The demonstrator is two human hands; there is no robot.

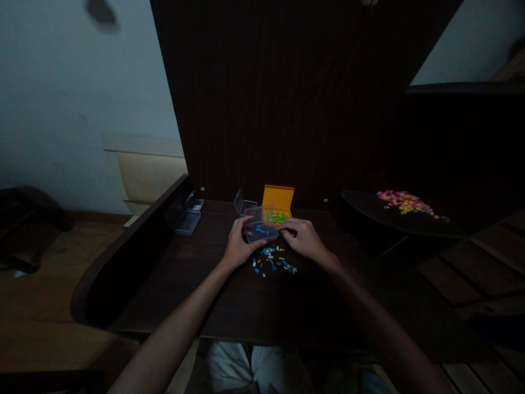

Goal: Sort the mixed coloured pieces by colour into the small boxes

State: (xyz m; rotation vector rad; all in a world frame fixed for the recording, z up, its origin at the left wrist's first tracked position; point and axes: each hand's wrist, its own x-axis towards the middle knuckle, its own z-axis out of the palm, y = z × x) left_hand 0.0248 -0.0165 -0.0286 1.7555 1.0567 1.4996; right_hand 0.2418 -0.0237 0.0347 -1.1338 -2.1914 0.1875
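Observation:
My left hand (240, 244) grips a clear plastic box (268, 237) by its left side, thumb along the front edge. Its lid stands raised at the back, and a few small blue pieces (258, 228) lie inside. My right hand (302, 236) is at the box's right edge with thumb and forefinger brought together; whatever may be between them is too small to make out. Just below the box, blue, yellow and pale pieces (273, 262) are scattered over the dark desk (172, 295). Behind it stands an open yellow box (279, 196) holding green pieces (275, 218).
Another open clear box (249, 204) with dark reddish pieces sits behind my left hand. At the desk's left are an open clear box (188, 223) and a smaller one (196, 204). Pink and yellow pieces (406, 202) are heaped on a dark surface at right. A raised side panel (135, 246) borders the left.

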